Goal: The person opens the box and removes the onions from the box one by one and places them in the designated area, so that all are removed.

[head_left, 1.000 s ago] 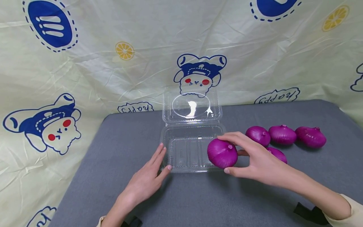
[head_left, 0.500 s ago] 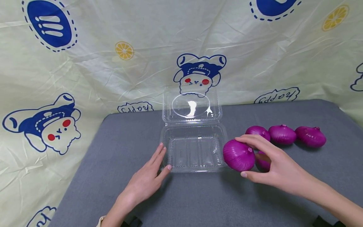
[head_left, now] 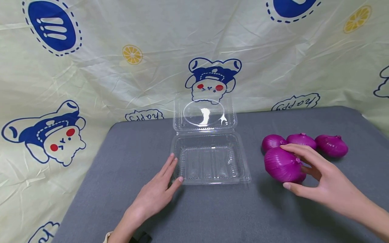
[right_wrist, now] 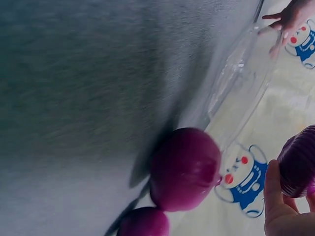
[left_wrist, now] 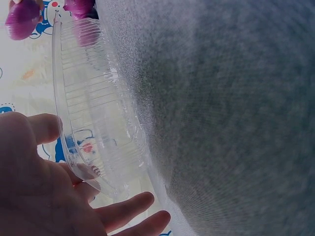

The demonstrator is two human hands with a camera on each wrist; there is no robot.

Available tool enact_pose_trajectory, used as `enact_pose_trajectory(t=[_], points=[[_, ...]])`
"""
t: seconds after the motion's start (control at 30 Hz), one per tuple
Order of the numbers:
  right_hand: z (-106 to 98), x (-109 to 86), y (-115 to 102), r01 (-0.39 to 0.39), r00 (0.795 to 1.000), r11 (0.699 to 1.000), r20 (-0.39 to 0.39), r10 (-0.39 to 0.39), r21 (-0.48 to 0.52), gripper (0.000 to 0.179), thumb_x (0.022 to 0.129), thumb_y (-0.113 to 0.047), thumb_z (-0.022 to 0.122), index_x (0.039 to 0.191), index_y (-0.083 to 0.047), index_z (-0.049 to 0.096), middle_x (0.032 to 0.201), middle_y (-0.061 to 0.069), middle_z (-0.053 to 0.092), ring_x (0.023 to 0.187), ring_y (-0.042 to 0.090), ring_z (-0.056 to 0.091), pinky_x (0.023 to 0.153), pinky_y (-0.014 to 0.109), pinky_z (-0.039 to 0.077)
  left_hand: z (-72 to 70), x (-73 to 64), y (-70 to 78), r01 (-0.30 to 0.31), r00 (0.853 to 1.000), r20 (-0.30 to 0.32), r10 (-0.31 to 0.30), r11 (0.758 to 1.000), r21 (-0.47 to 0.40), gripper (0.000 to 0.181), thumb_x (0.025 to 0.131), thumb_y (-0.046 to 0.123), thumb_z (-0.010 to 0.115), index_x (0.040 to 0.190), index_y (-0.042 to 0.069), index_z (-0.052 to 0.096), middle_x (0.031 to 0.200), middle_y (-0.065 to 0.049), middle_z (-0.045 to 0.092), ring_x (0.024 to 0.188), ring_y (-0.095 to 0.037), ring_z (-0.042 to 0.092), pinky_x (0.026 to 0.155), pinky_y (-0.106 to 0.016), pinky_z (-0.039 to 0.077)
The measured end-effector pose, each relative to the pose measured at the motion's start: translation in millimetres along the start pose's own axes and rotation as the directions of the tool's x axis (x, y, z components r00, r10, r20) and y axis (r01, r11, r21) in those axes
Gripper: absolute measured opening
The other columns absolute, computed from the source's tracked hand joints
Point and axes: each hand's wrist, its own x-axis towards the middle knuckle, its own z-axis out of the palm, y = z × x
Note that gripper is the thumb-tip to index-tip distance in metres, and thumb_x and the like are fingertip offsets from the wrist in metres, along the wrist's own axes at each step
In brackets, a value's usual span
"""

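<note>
My right hand [head_left: 329, 180] holds a purple onion [head_left: 281, 165] raised over the table, thumb below and fingers above it. In the right wrist view the same onion [right_wrist: 298, 164] shows at the right edge, partly cut off. My left hand [head_left: 156, 194] touches the left rim of a clear plastic clamshell box [head_left: 212, 182], its fingers fairly straight. The left wrist view shows the fingertips around the rim of the box [left_wrist: 88, 93]. Nothing lies in the box, and its lid [head_left: 194, 125] stands up at the back.
Behind the held onion, purple onions lie in a row: a left one [head_left: 271, 142], a middle one [head_left: 301, 138] and a right one [head_left: 332, 146]. Another onion [head_left: 301, 179] is mostly hidden by the held one. A printed curtain [head_left: 164, 77] hangs behind the grey table [head_left: 127, 152].
My right hand has moved right with the onion, from over the box's right side to in front of the onions on the table. The left hand has stayed at the box's left rim.
</note>
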Motion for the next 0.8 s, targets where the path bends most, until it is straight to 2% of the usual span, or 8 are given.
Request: enact_pose_trajectory(t=[0.1,0.37,0.5,0.67,0.8], points=[[-5,-4.8,4,-0.011,1.000,1.000,-0.021,0.011,0.007,0.089,0.066,0.011,0.085,0.145,-0.008,0.047,0.142,0.006,0.044,0.121,0.012,0.044,0.090,0.008,0.042,-0.1,0.0,-0.1,0.005,1.000,0.004,-0.005,1.000,-0.001,0.067,0.102,0.048,0.046,0.158,0.019,0.021,0.163,0.014,0.003,0.144,-0.021,0.027,0.101,-0.057,0.040],[-18,-15.0,17,-0.095,0.994,0.995,-0.055,0.093,-0.038,0.087,0.072,0.006,0.083,0.147,-0.014,0.045,0.144,0.000,0.043,0.120,0.006,0.043,0.088,0.004,0.039,0.7,0.6,0.2,0.010,1.000,0.009,-0.010,1.000,0.001,0.067,0.102,0.048,0.046,0.158,0.020,0.021,0.163,0.014,0.003,0.144,-0.021,0.028,0.101,-0.057,0.040],[-23,-21.0,33,-0.140,0.987,0.986,-0.095,0.132,-0.085,0.087,0.071,0.002,0.086,0.146,-0.015,0.047,0.142,-0.005,0.042,0.117,0.001,0.042,0.085,0.000,0.037,0.7,0.7,0.2,0.012,1.000,0.010,-0.012,1.000,-0.001,0.067,0.102,0.048,0.046,0.158,0.019,0.022,0.163,0.015,0.003,0.144,-0.021,0.028,0.100,-0.057,0.040],[-30,-26.2,55,-0.221,0.972,0.962,-0.112,0.205,-0.159,0.089,0.073,-0.008,0.088,0.149,-0.021,0.044,0.137,-0.015,0.038,0.110,-0.007,0.039,0.079,-0.003,0.034,0.4,0.5,0.0,0.014,1.000,0.007,-0.014,1.000,0.000,0.067,0.102,0.048,0.046,0.158,0.019,0.022,0.163,0.015,0.003,0.144,-0.021,0.028,0.100,-0.057,0.040],[-36,-30.8,70,-0.237,0.968,0.956,-0.122,0.218,-0.175,0.089,0.074,-0.009,0.087,0.150,-0.019,0.042,0.133,-0.018,0.038,0.106,-0.011,0.040,0.076,-0.002,0.035,0.4,0.8,-0.5,0.014,1.000,0.007,-0.014,1.000,0.001,0.067,0.102,0.048,0.046,0.158,0.019,0.022,0.163,0.015,0.003,0.144,-0.021,0.029,0.100,-0.057,0.040]])
